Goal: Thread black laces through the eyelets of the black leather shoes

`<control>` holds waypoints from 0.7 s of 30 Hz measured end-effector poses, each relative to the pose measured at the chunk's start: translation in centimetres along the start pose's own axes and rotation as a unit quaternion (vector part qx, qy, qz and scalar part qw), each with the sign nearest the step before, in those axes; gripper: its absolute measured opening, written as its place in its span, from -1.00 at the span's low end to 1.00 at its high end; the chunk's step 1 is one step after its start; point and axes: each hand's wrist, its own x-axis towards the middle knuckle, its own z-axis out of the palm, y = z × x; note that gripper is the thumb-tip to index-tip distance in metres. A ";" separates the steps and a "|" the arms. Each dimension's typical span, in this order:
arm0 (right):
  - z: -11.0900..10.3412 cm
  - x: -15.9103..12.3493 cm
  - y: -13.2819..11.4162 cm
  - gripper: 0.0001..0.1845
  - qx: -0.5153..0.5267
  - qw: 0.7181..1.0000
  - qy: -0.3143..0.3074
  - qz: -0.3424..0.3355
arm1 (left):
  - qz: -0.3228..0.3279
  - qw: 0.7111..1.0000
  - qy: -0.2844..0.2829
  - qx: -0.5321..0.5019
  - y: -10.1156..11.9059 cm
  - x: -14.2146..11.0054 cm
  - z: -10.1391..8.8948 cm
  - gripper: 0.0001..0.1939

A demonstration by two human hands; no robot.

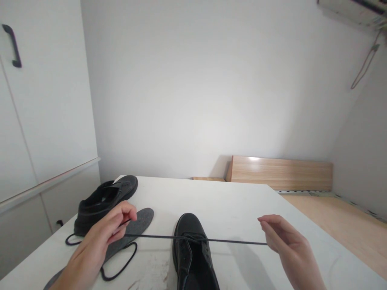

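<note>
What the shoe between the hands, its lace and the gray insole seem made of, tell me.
Shoe: leather or imitation leather, low sheen, judging by its smooth black surface. Lace: probably textile cord, dull black, since it looks thin and matte. Insole: perhaps felt or fabric-topped, matte; its gray face looks speckled.

The left hand and right hand are bare and slender.

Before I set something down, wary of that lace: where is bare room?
The table is bare beyond the near shoe, right of the far shoe. The far shoe, insole and left hand crowd the left; lace runs to the right hand.
</note>
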 end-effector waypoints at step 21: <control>7.2 -2.4 -2.0 -0.89 -0.118 0.943 -0.304 -0.069 | 0.121 0.951 -0.259 0.119 -0.4 -1.0 8.0 -0.82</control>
